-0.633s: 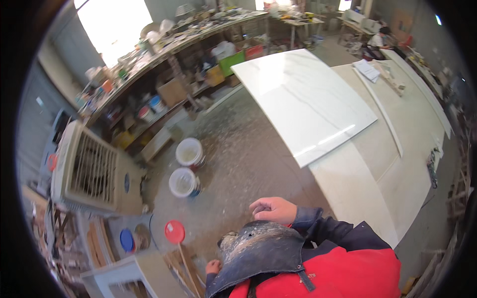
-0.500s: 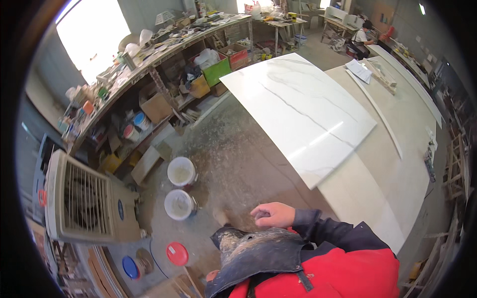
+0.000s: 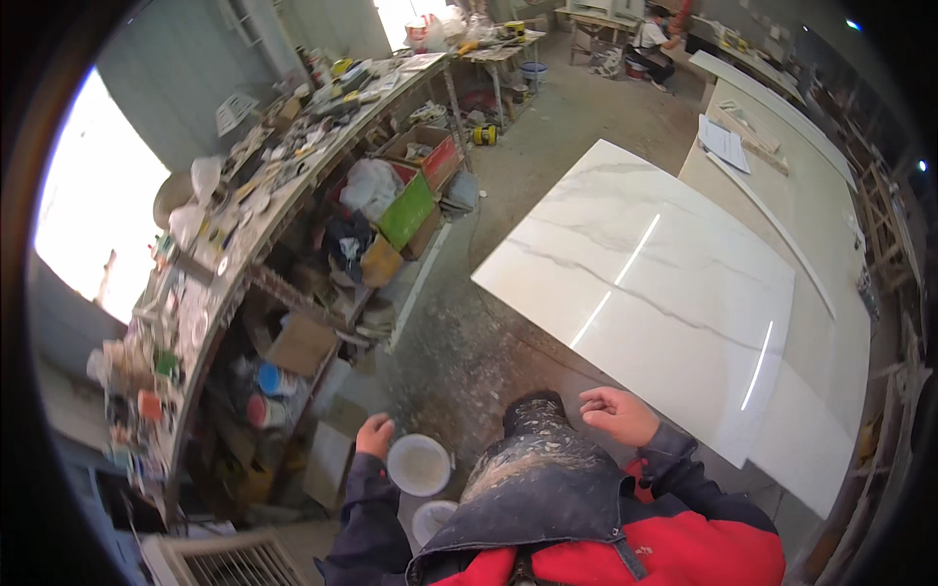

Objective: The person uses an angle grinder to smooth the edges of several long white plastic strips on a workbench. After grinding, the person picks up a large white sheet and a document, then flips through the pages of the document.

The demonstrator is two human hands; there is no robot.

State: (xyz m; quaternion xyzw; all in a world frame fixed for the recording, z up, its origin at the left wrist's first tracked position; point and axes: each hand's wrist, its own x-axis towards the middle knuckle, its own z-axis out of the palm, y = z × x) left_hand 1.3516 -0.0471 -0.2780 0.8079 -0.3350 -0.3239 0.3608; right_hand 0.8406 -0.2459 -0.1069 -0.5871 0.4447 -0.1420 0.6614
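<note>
My left hand [image 3: 375, 436] hangs at my side above the floor, beside a white bucket [image 3: 420, 465]; its fingers look loosely curled, and nothing shows in them. In front of my body, my right hand [image 3: 620, 415] is empty, with its fingers partly bent and the thumb apart. Nearest to that hand is a white slab with grey veins [image 3: 645, 293], lying across a large table and jutting past its left side. The hand appears just short of the slab's near edge. A stained dark apron [image 3: 547, 488] covers my front.
Along the left runs a cluttered workbench [image 3: 264, 200] with boxes and buckets beneath. A second white bucket [image 3: 433, 521] and an air cooler [image 3: 230, 562] are at the lower left. Papers [image 3: 723, 145] and a strip [image 3: 772, 230] lie on the table. A person [image 3: 653, 49] sits far back.
My view has turned and moved toward the slab and workbench. My left hand has come into sight. The buckets and air cooler now sit lower in view.
</note>
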